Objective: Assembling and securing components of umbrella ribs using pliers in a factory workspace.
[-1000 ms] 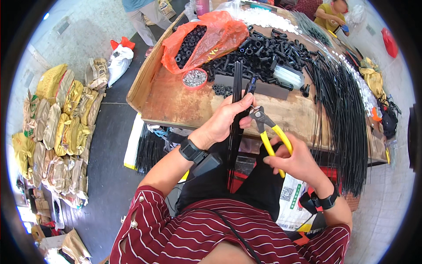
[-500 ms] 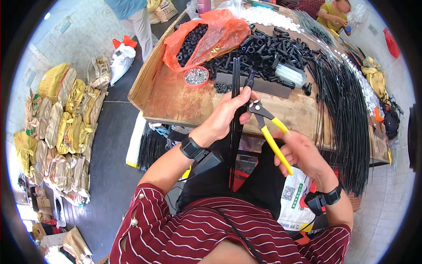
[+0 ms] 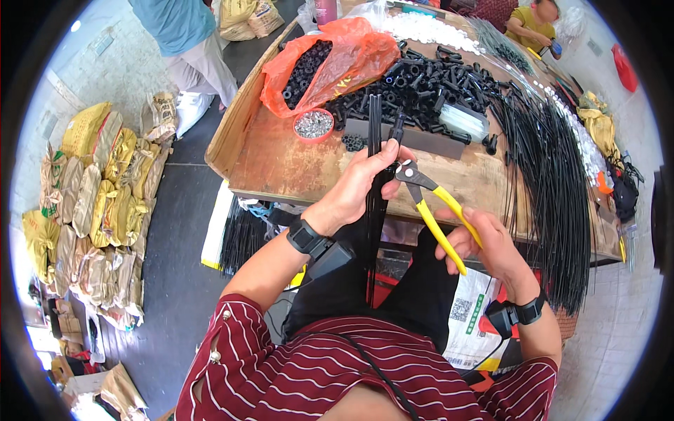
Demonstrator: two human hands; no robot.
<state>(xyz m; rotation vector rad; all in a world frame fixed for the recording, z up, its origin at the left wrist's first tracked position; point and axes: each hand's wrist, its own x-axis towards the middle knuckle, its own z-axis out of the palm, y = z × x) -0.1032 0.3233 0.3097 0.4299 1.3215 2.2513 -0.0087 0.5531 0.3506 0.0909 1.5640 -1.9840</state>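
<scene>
The right hand (image 3: pixel 484 242) curls its fingers round yellow-handled dark metal pliers (image 3: pixel 439 235); a stray squeeze could nip the left hand (image 3: pixel 357 186) at ten o'clock, its fingers clenching thin black rods (image 3: pixel 375 123) and a black plastic-looking tube (image 3: pixel 398 128), which could slip if loosened.

Upper left, we see the top edge cut off a person in blue (image 3: pixel 175 28), whose legs (image 3: pixel 203 70) mask part of a white bag (image 3: pixel 191 114); at centre, the left grip (image 3: pixel 361 177) covers some black rods (image 3: pixel 375 118); above, tiny silvery pieces (image 3: pixel 314 124) defeat us.
</scene>
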